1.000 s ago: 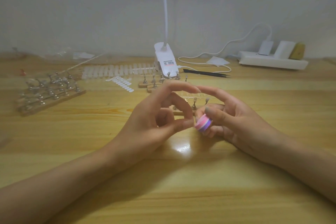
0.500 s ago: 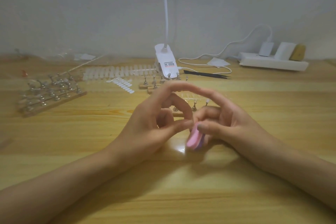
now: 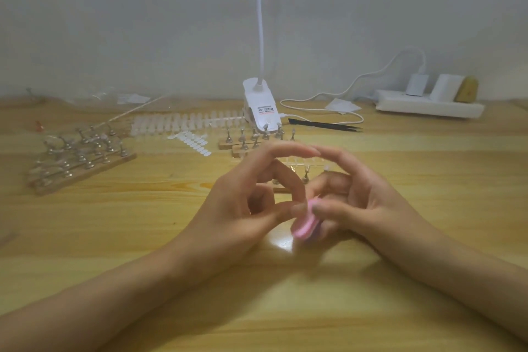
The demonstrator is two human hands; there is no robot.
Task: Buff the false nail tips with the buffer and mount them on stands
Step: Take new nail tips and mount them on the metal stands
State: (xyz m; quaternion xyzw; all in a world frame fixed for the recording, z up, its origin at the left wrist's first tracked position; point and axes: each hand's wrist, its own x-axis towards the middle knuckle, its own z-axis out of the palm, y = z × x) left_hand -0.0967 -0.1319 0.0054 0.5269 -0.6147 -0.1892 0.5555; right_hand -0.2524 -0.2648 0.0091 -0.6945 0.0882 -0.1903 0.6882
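My right hand (image 3: pixel 368 203) grips a small pink buffer block (image 3: pixel 304 221) between thumb and fingers, low over the wooden table (image 3: pixel 143 223). My left hand (image 3: pixel 243 203) is right beside it, thumb and a finger pinched together against the buffer's face; the nail tip between them is too small and blurred to make out. Behind my hands stands a wooden strip with metal nail stands (image 3: pixel 305 178), partly hidden. More stands (image 3: pixel 254 137) sit further back, and another wooden rack of stands (image 3: pixel 83 160) lies at the left. Strips of clear false nail tips (image 3: pixel 183 123) lie at the back.
A white clip lamp (image 3: pixel 261 108) stands at the back centre with its cable. Black tweezers (image 3: pixel 323 124) lie to its right. A white power strip (image 3: pixel 428 107) with plugs sits at the back right. Loose white adhesive tabs (image 3: pixel 193 140) lie near the tip strips.
The buffer in my right hand has tipped from pointing up-left to hanging downward, and moved slightly lower against my left fingertips. Both hands stay in place.
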